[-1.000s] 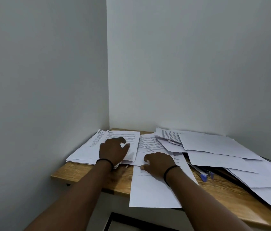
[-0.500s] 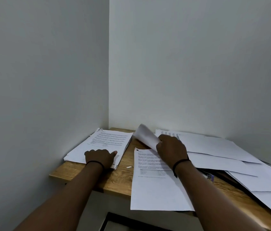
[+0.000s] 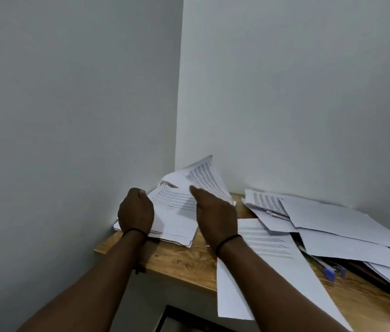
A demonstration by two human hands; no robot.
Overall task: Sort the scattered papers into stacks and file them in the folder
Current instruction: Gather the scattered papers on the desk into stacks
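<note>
A white printed paper sheet (image 3: pixel 202 179) arches in the air above the corner stack of white printed papers (image 3: pixel 172 219), at the far left end of the light wooden desk (image 3: pixel 184 261). The right hand (image 3: pixel 214 215) pinches its near edge, thumb pointing toward the wall. A sheet this thin looks nearly weightless and floppy, bowing under its own weight; it likely wants holding at an edge or corner, lightly, since a hard grip would crease it and a quick move would make it flap. The left hand (image 3: pixel 136 210) rests on the stack's left side with fingers curled; whether it grips any pages I cannot tell.

Just right of the stack, a long white sheet with faint printed lines (image 3: pixel 266 245) overhangs the desk's front edge. Beyond it, loose white sheets (image 3: pixel 328 221) overlap in a heap, partly covering blue-capped pens (image 3: pixel 330 271). No folder can be made out.
</note>
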